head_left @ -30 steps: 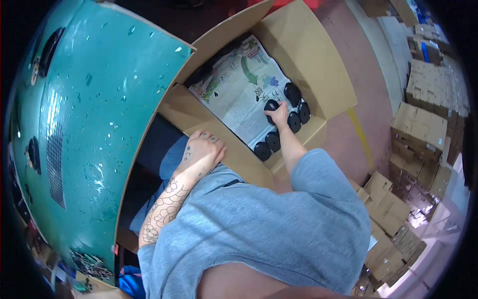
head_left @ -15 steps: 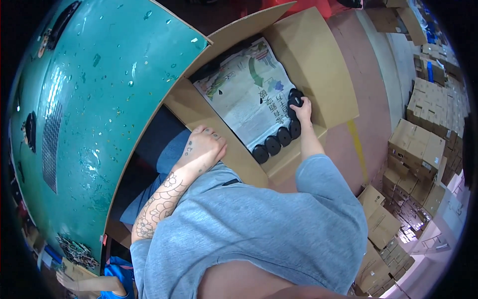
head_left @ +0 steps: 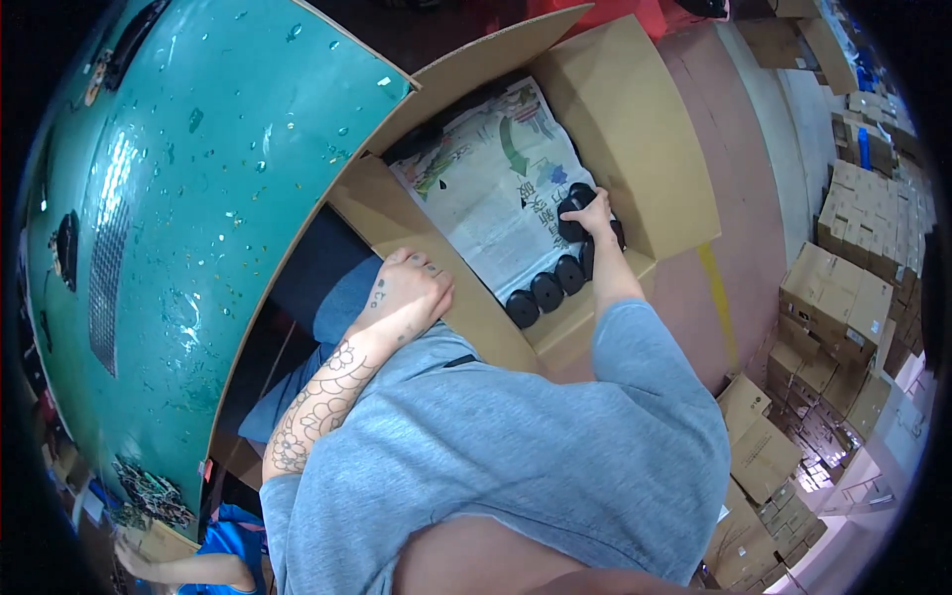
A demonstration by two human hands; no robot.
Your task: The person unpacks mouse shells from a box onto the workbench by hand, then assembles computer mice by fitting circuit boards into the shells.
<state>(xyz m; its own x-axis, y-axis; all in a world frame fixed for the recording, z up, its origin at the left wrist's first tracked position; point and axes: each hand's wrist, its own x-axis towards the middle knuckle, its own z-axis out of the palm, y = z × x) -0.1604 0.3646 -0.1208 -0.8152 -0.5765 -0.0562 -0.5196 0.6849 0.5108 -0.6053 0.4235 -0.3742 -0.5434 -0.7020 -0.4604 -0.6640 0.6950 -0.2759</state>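
Observation:
My right hand (head_left: pixel 598 215) reaches into an open cardboard box (head_left: pixel 635 119) along its right wall. Its thumb and fingers are closed around a black round disc-shaped piece (head_left: pixel 570 228), with more black pieces close beside it. Other matching round pieces (head_left: pixel 545 292) stand in a row along the box's near end. A printed paper sheet (head_left: pixel 476 198) in pale colours covers much of the inside. My left hand (head_left: pixel 407 290), at the end of a tattooed forearm, rests at the box's near left edge by my lap. Its fingers are curled over that edge, and their tips are hidden.
A green worktop (head_left: pixel 238 149) with scattered specks and drops lies on the left. Another person's arm (head_left: pixel 188 568) shows at the lower left. Stacked cartons (head_left: pixel 838 297) stand on the right, past a yellow floor line (head_left: pixel 716 297). Red material (head_left: pixel 635 15) lies beyond the box.
My right hand has shifted slightly left and down, pulling a black round piece inward from the right wall over the paper. My left hand has stayed put.

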